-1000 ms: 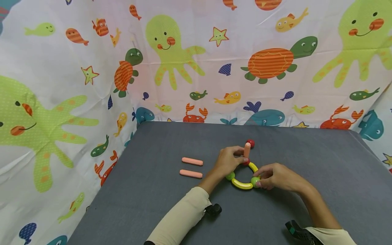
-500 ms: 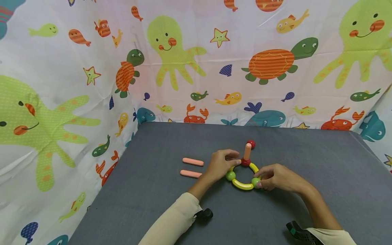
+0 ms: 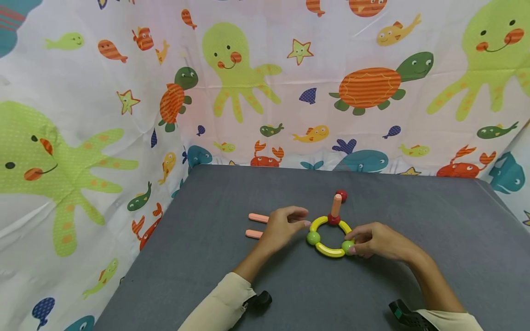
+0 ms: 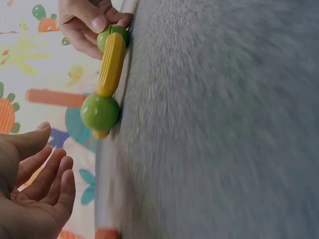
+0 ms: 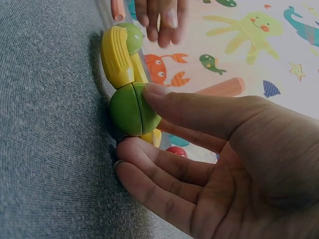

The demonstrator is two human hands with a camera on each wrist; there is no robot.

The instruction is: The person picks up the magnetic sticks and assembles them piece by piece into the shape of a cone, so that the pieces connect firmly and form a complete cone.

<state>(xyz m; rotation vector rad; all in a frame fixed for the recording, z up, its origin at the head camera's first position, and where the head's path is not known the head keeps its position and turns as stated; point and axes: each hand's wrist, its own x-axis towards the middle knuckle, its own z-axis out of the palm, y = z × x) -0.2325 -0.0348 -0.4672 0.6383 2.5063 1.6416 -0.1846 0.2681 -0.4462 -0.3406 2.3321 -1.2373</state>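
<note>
So the left hand [image 3: 281,226] has let go of the upright pink stick [image 3: 337,205] and pulled back toward the two loose pink sticks [image 3: 257,217]; it's empty now, fingers relaxed. The stick stays standing on the red ball [image 3: 333,219] by itself, so that joint looks done. The right hand [image 3: 374,241] keeps pinching the green ball [image 5: 133,109] at the ring's [image 3: 329,250] near corner, steadying it.
</note>
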